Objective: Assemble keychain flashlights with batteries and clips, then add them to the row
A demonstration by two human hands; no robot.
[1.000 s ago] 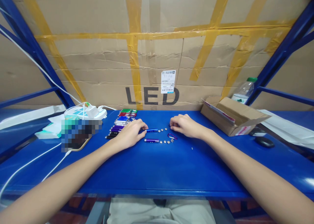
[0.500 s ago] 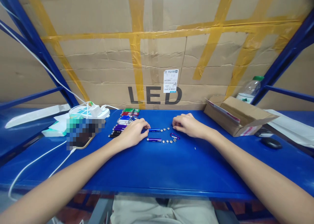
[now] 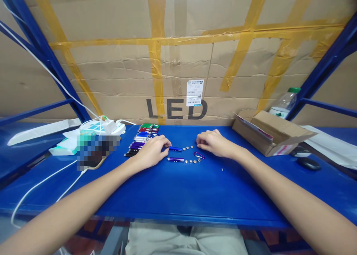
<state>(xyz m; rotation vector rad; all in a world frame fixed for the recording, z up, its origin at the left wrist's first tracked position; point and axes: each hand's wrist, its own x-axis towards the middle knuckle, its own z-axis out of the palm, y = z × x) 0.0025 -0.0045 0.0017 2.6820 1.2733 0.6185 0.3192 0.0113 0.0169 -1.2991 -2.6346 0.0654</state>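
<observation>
My left hand (image 3: 152, 150) rests on the blue table (image 3: 184, 188), fingers curled, its fingertips pinching the near end of a small blue flashlight tube (image 3: 175, 149). My right hand (image 3: 213, 142) lies opposite, fingers bent down onto something small that I cannot make out. Between the hands lie a purple flashlight tube (image 3: 175, 159), two short rows of button batteries (image 3: 192, 161) and a purple carabiner clip (image 3: 199, 155). A row of several coloured mini flashlights (image 3: 141, 138) lies just beyond my left hand.
An open cardboard box (image 3: 272, 132) stands at the right, a plastic bottle (image 3: 283, 102) behind it and a black mouse (image 3: 308, 163) near it. A power strip (image 3: 102, 127) with white cables sits at the left. A taped cardboard wall marked LED closes the back.
Both hands stay where they were on the table; only the camera has shifted slightly, so everything sits a little further right in view.
</observation>
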